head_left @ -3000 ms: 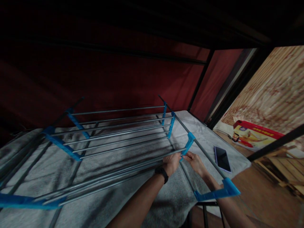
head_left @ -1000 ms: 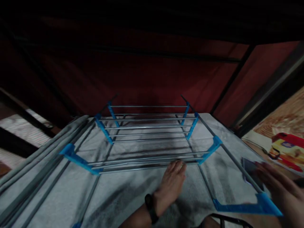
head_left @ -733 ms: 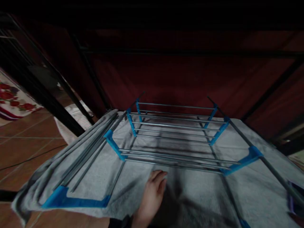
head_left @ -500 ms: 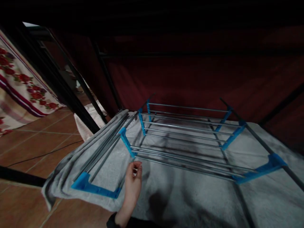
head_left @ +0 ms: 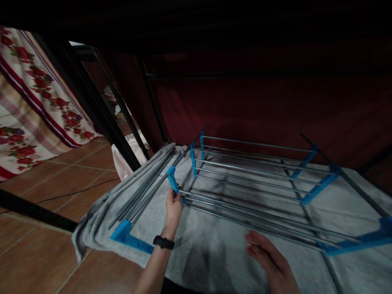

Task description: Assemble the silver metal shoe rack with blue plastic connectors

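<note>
A rack of grey metal rods [head_left: 232, 210] joined by blue plastic brackets lies across a grey blanket. My left hand [head_left: 174, 208], with a black band on the wrist, closes around the lower part of the near left blue bracket [head_left: 172, 176], where the rod ends meet it. Its fingertips are partly hidden behind the bracket. My right hand [head_left: 269, 257] hovers over the blanket in front of the near rods, fingers apart and holding nothing. At the near left sits another blue bracket [head_left: 130, 239], beside several loose-looking rods [head_left: 145, 190].
The grey blanket [head_left: 214, 245] covers the surface under the rack. Black metal posts [head_left: 94, 98] stand at left, with a dark red cloth [head_left: 260, 102] behind. A flowered cloth [head_left: 45, 94] hangs over the tiled floor [head_left: 76, 175], where a black cable [head_left: 76, 192] runs.
My left hand has moved up onto the near left bracket and closed on it. My right hand has come into view at the lower right. The view has shifted slightly.
</note>
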A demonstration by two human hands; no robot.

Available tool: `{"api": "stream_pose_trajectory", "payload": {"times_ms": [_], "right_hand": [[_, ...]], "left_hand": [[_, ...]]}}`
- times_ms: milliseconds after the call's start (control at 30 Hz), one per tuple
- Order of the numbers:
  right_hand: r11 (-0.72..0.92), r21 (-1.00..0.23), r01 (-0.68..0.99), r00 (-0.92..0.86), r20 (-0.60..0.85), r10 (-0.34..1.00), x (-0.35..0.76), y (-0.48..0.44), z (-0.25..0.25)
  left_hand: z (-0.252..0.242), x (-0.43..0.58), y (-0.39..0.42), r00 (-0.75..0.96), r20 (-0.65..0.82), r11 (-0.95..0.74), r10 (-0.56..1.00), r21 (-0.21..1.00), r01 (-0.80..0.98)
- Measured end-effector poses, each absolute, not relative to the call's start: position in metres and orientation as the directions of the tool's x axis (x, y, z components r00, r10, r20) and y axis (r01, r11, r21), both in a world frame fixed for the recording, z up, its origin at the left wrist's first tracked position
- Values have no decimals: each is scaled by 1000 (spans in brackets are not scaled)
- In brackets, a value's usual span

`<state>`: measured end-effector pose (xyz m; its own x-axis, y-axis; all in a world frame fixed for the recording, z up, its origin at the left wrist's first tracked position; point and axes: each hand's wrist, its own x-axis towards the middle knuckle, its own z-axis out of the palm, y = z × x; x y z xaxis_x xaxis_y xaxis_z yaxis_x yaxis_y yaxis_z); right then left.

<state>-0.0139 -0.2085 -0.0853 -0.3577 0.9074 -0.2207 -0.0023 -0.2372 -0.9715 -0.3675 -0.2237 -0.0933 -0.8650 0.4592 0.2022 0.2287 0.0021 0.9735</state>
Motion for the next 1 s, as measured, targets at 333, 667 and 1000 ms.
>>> {"api": "stream_pose_trajectory", "payload": {"times_ms": [333, 667, 1000], "right_hand": [[-584, -662, -470, -466, -375, 801, -117, -188, -80], [-678, -491, -547, -499, -460, 735, -144, -179, -67], [-529, -638, -560, -379, -371, 848, -140, -182, -64]], "left_hand": [[-97, -347, -233, -866, 261, 30, 427, 953, 302], [-94, -327, -228, -897, 280, 91, 344, 940, 328], [-86, -314, -233, -886, 302, 212, 351, 896, 390]]}}
